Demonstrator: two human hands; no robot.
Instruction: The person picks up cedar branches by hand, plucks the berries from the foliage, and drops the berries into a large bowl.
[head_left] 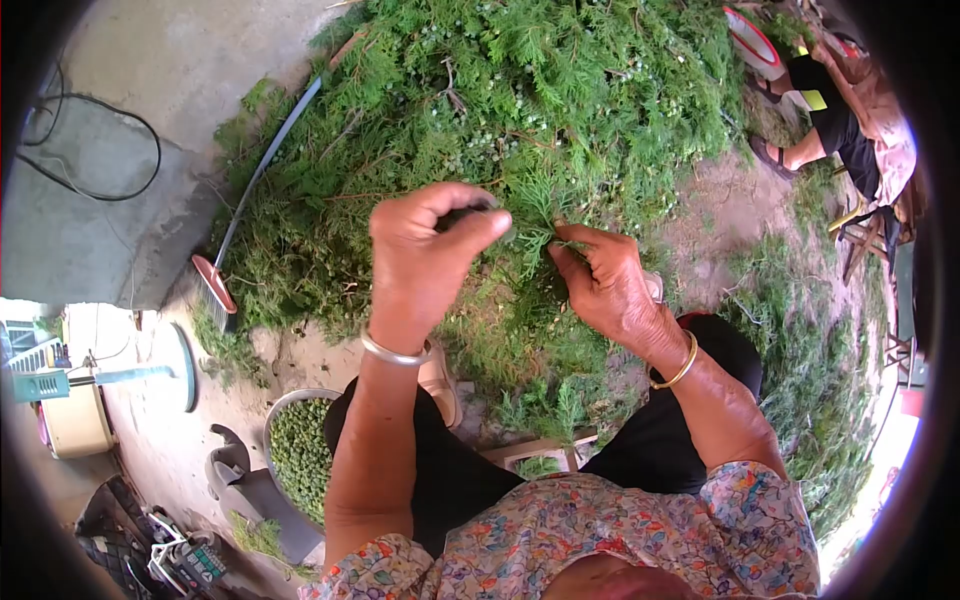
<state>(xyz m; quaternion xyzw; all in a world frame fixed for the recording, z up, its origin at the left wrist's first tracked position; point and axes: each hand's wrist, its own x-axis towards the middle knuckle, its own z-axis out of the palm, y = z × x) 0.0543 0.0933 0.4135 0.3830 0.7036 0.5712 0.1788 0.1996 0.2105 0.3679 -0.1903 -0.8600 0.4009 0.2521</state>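
Observation:
My left hand (425, 250), with a silver bangle at the wrist, is curled closed in front of the greenery. Its fingers hide whatever lies inside them. Close to its right, my right hand (610, 280), with a gold-coloured bangle, pinches a green conifer sprig (535, 215) between thumb and fingertips. The sprig's feathery tips point up and left, toward my left hand. Behind both hands rises a large heap of cut conifer branches (540, 80) dotted with small pale green cones. By my left leg stands a round basin (272, 420) filled with small green cones (302, 452).
A long-handled broom (250, 200) leans along the heap's left edge. A grey dustpan (265, 500) lies beside the basin. Further left are a pale teal fan (180, 368) and a black cable (150, 150). At the upper right, another person (850, 130) sits near a red-rimmed basin (752, 40).

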